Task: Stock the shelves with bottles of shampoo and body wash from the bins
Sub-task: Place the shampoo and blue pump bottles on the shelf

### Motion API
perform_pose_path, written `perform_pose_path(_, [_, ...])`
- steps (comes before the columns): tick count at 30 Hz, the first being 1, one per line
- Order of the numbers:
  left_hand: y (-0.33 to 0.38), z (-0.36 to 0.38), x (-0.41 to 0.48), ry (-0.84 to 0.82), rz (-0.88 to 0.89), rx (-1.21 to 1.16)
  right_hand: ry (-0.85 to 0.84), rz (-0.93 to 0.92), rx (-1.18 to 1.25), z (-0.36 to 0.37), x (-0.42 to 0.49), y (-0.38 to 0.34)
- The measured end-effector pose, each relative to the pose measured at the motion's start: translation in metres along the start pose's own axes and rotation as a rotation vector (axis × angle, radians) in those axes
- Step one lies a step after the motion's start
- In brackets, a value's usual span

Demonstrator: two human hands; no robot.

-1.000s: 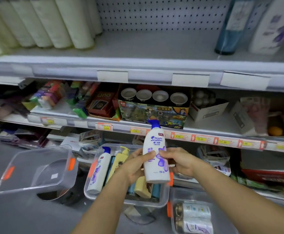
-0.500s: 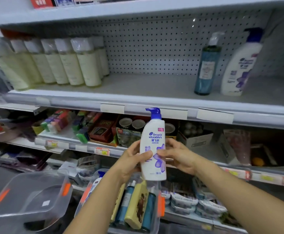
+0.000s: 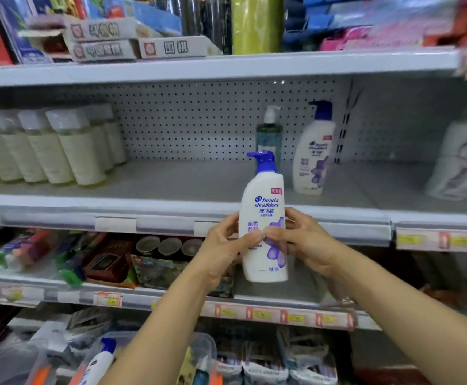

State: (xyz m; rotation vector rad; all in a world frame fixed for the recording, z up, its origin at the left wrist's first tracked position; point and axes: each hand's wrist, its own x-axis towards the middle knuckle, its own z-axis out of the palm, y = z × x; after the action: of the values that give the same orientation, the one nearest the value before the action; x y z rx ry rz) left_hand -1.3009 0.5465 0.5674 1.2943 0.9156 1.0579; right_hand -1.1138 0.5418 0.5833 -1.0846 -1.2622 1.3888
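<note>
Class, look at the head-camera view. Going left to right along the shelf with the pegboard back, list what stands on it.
Row of pale bottles → teal pump bottle → white shampoo bottle → grey bundle. The held bottle is in front of the shelf, not on it, so it is left out.

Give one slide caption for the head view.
Left hand and right hand hold a shampoo bottle upright before the shelf with a matching bottle.

Bin (image 3: 209,348) cut off at bottom edge, top-right packets (image 3: 393,26) blurred
</note>
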Motion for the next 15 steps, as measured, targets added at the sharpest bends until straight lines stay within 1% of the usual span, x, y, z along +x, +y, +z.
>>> perform_pose_path(5, [0.027,0.041,0.043,0.036,0.074,0.058,0.078,-0.115,-0.028,-0.042,0.003,-0.036])
perform_pose_path(10, [0.053,0.073,0.082,0.016,0.159,0.098,0.156,-0.227,-0.064,-0.073,0.018,-0.062])
perform_pose_path(15, [0.055,0.097,0.114,0.009,0.198,0.112,0.235,-0.271,-0.108,-0.094,0.033,-0.072])
